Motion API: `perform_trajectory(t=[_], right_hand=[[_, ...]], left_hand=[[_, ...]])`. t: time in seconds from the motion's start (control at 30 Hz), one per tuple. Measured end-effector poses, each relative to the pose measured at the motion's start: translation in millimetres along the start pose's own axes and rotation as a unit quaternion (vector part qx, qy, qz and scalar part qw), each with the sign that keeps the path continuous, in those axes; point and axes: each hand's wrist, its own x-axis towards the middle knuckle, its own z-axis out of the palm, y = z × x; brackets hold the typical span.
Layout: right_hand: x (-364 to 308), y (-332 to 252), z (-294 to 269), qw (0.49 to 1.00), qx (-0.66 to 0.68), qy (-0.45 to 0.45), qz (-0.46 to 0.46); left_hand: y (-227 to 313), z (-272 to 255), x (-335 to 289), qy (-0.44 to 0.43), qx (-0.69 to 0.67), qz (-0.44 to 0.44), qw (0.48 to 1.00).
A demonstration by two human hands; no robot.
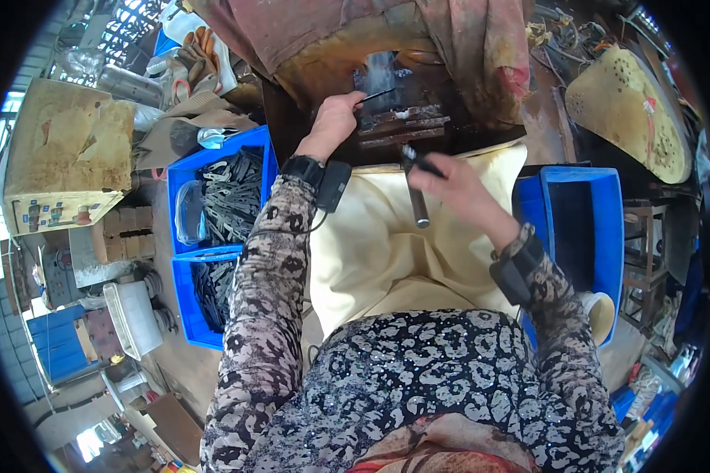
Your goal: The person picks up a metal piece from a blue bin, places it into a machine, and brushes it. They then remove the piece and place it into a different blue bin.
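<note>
My left hand (335,122) is closed around one end of a thin dark metal strip (380,94), which points right over the dark work surface. My right hand (454,185) grips the black handle of what looks like a hammer (416,197). Its long dark head hangs above my lap, with a round end toward me. Rusty metal bars (402,135) lie on the work surface just beyond both hands. Behind them is a pale, shiny patch (380,72) under the hanging cloth. A cream apron (363,244) covers my lap.
Blue bins (273,154) at my left hold many dark metal strips (233,189). Another blue bin (619,236) stands at my right, beside a cream-coloured container (598,315). Stained reddish cloth (481,47) drapes over the work area. Gloves (197,59) lie at the far left.
</note>
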Motion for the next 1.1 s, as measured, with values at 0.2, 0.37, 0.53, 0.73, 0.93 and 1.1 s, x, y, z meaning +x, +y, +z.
perform_trajectory(t=[0.2,0.37,0.53,0.73,0.93,1.1], right_hand=[[-38.4,12.0,9.0,0.994,0.057,-0.091,0.012],[-42.0,7.8,8.4,0.993,-0.052,-0.106,-0.016],[-49.6,8.0,11.3,0.984,-0.099,-0.059,-0.133],[-51.0,-5.4,13.0,0.937,-0.245,-0.011,-0.248],[-53.0,2.9,17.5,0.907,-0.320,0.033,-0.271],[-53.7,2.0,25.3,0.898,-0.330,0.033,-0.289]], left_hand=[[10.7,9.7,4.0,-0.073,0.002,0.030,0.997],[-1.7,11.9,3.5,-0.073,-0.021,0.087,0.993],[-12.1,12.3,4.1,-0.098,-0.045,0.088,0.990],[-5.1,10.0,0.2,-0.114,-0.026,0.074,0.990],[30.6,-16.3,-10.4,-0.119,0.103,0.103,0.982],[39.2,-41.9,-29.2,-0.066,0.139,0.089,0.984]])
